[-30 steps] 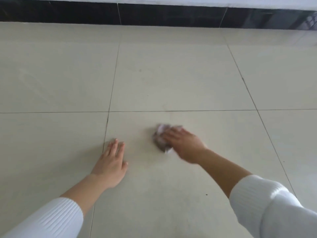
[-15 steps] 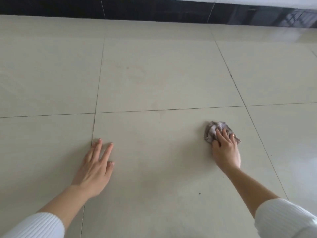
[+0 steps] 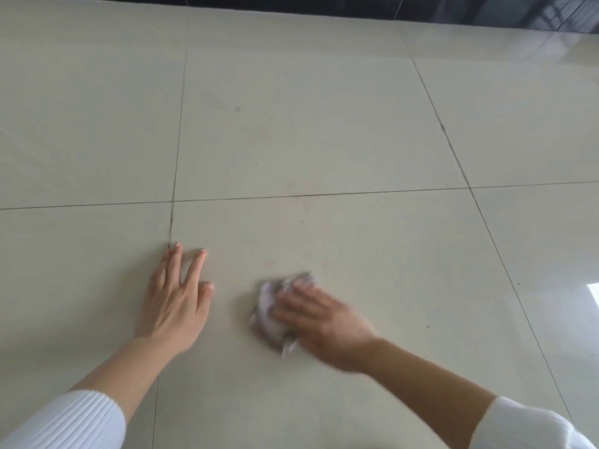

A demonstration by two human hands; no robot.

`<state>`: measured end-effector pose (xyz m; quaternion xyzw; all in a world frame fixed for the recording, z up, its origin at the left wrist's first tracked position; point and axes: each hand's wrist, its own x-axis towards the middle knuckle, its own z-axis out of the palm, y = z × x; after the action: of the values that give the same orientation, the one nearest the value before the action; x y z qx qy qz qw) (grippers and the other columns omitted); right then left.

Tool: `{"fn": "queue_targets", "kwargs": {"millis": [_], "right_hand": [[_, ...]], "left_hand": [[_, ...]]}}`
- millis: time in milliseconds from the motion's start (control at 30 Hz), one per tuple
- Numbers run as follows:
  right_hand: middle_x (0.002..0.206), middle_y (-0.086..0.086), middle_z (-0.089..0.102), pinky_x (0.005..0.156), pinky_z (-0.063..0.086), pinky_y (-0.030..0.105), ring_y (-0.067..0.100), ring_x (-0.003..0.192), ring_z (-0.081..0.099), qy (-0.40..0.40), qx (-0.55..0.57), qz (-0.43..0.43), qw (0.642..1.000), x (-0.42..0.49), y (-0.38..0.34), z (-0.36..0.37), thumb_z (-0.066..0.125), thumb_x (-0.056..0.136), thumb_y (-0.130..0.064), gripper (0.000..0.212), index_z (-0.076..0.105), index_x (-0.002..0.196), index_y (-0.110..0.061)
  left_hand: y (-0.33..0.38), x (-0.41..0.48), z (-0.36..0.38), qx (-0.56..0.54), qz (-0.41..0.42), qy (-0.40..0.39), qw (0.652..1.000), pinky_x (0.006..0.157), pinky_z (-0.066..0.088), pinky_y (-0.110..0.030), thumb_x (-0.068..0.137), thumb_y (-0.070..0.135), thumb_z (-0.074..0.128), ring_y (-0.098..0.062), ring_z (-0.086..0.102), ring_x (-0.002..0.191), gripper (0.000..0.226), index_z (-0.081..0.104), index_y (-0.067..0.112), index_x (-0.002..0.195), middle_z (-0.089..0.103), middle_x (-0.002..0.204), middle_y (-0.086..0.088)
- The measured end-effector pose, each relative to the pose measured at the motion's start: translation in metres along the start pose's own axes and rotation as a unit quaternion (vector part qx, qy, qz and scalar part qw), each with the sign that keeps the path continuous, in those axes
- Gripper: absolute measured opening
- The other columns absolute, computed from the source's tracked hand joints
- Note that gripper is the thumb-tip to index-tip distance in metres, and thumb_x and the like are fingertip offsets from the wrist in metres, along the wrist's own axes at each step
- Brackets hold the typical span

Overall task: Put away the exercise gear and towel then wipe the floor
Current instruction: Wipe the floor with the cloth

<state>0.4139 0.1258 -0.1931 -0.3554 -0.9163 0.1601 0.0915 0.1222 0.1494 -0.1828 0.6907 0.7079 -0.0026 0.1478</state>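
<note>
Floor (image 3: pixel 308 131) of large pale glossy tiles fills nearly the whole view, crossed by thin dark grout lines; a dark band (image 3: pixel 453 8) runs along its far edge. A small crumpled cloth (image 3: pixel 270 314), greyish with a faint pattern, lies pressed on the near middle tile, closer to that tile's near edge than to the grout line across its far side. The right hand (image 3: pixel 319 322) lies over the cloth's right part, fingers stretched leftward across it and bearing down; the hand and cloth are blurred, so whether the fingers curl under the fabric cannot be told. The left hand (image 3: pixel 176 303) rests flat on the tile just left of the cloth, apart from it, palm down, fingers spread and straight, holding nothing; its fingertips reach the grout line along that tile's left edge. Both forearms are bare up to white ribbed sleeves (image 3: pixel 74 422) at the near corners. A bright reflection (image 3: pixel 591 293) shows at the floor's right edge.
</note>
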Motion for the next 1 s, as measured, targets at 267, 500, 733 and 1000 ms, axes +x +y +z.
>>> {"fn": "queue_targets", "kwargs": {"millis": [267,500,733,1000], "right_hand": [[0.163,-0.007,0.007,0.121,0.0,0.039,0.027,0.15,-0.001,0.035,-0.005,0.492,0.87,0.05,0.112,-0.064,0.027,0.101,-0.039,0.055,0.016,0.154,-0.034],[0.162,-0.003,0.011,0.122,-0.001,0.04,0.03,0.15,-0.002,-0.009,0.011,0.269,0.963,0.126,0.041,-0.029,0.027,0.101,-0.037,0.052,0.025,0.153,-0.03],[0.154,0.0,0.036,0.121,0.015,0.042,0.027,0.148,0.018,-0.097,-0.038,-0.13,0.986,0.108,-0.015,0.002,0.036,0.099,-0.035,0.046,0.047,0.143,-0.025],[0.159,-0.004,0.026,0.12,0.016,0.039,0.019,0.149,0.014,0.036,-0.045,0.247,0.967,0.13,0.084,-0.039,0.031,0.103,-0.036,0.048,0.032,0.15,-0.029]], "left_hand": [[-0.03,-0.005,-0.004,0.018,-0.096,0.007,0.995,0.116,0.009,-0.05,0.087,0.058,0.015,-0.042,0.007,0.145,0.081,0.019,0.011,0.152,0.01,0.155,-0.03],[-0.034,-0.005,0.005,0.018,-0.086,0.0,0.996,0.116,0.005,-0.047,0.091,0.062,0.002,-0.042,0.005,0.145,0.083,0.015,0.008,0.152,0.008,0.155,-0.03],[-0.044,-0.009,-0.005,0.019,-0.045,0.0,0.999,0.116,0.014,-0.043,0.097,0.049,0.013,-0.038,0.011,0.145,0.067,0.027,0.009,0.15,0.018,0.155,-0.026],[-0.05,-0.019,-0.022,0.0,-0.027,-0.052,0.998,0.117,-0.005,-0.028,0.077,0.059,-0.012,-0.014,-0.021,0.143,0.082,-0.012,0.022,0.15,-0.025,0.154,-0.002]]}}
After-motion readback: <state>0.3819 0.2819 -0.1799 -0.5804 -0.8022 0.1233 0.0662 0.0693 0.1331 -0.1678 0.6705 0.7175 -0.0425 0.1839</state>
